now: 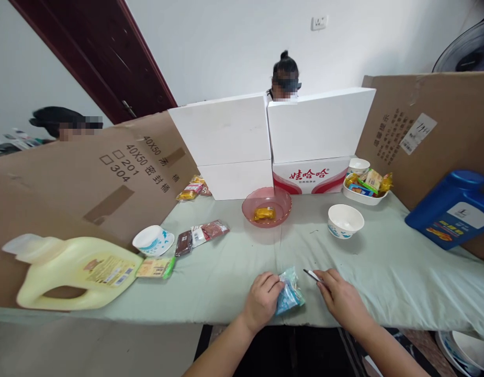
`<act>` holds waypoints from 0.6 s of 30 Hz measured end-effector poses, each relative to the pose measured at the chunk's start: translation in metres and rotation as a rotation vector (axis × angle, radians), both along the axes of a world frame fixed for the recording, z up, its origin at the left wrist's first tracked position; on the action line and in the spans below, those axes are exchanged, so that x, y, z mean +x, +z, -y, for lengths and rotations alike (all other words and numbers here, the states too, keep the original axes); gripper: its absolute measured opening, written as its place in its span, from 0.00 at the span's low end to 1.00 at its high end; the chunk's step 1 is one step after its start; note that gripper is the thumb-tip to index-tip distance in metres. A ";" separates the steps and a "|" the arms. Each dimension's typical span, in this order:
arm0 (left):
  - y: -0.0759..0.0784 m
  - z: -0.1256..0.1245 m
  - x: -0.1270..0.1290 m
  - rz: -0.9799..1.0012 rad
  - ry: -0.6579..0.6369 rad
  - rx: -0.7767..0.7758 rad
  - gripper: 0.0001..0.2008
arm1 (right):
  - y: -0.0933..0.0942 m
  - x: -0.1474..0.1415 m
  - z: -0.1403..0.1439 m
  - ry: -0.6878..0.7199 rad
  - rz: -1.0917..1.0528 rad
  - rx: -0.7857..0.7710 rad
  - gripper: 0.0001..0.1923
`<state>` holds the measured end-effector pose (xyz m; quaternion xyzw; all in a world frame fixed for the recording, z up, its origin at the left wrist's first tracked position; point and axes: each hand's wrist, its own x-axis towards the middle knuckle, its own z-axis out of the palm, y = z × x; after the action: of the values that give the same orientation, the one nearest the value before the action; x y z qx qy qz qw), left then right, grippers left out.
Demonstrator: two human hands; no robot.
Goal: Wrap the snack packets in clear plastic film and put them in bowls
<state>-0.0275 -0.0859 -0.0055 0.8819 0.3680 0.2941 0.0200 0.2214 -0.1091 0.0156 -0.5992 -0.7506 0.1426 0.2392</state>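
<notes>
Blue packet (290,296) sits at six o'clock by the near edge of the counter (222,288). The hands are both closed: the left hand (263,297) grips the packet's side, the right hand (338,297) pinches a slim black-and-white tool (314,275), its tip toward ten o'clock. From the packet, the pink bowl (249,214) stands near twelve, the white bowl (346,222) near one.

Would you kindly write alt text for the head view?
A person's left hand holds a blue plastic packet at a pale green cloth-covered table; the right hand holds a slim black-and-white object. Beyond are a translucent pink bowl holding a golden-wrapped item and a white, blue-patterned bowl.
</notes>
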 end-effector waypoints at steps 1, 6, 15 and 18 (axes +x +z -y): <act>0.002 0.004 -0.002 -0.012 -0.027 -0.030 0.13 | 0.004 -0.007 0.000 0.023 0.008 0.012 0.17; -0.004 0.026 -0.011 -0.005 -0.068 -0.017 0.20 | 0.022 -0.046 -0.001 0.182 0.121 -0.003 0.14; -0.017 0.038 0.005 0.068 0.113 0.039 0.13 | 0.032 -0.040 0.015 0.243 0.403 -0.131 0.14; -0.016 0.036 0.010 0.112 0.140 -0.015 0.15 | 0.029 0.003 0.012 0.173 0.446 -0.152 0.12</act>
<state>-0.0179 -0.1220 -0.0213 0.8361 0.4292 0.3407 0.0265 0.2247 -0.1206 0.0451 -0.5658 -0.8203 0.0829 0.0088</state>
